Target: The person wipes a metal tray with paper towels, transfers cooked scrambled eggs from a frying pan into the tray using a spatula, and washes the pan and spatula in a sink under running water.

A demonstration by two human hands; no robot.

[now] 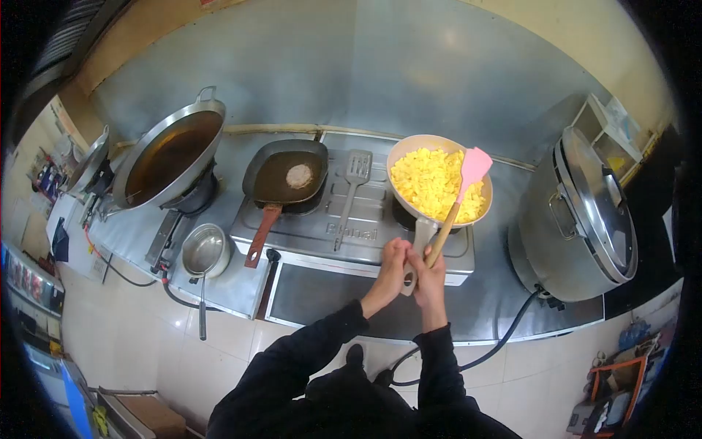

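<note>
A cream frying pan (485,203) full of yellow scrambled eggs (431,179) sits on the right burner, its pale handle pointing toward me. My left hand (392,269) is closed against the left side of that handle, the fingertips partly hidden. Just right of it, my right hand (430,278) grips the wooden handle of a pink spatula (476,165). The spatula's head rests over the eggs at the pan's right side. Both hands are close together, and the end of the pan handle shows between them.
Left on the stove (358,257), a dark square pan (265,164) holds a round patty (299,176). A slotted turner (357,170) lies between the pans. Farther left are a wok (214,124) of brown liquid and a small saucepan (205,249). A large lidded pot (545,219) stands right.
</note>
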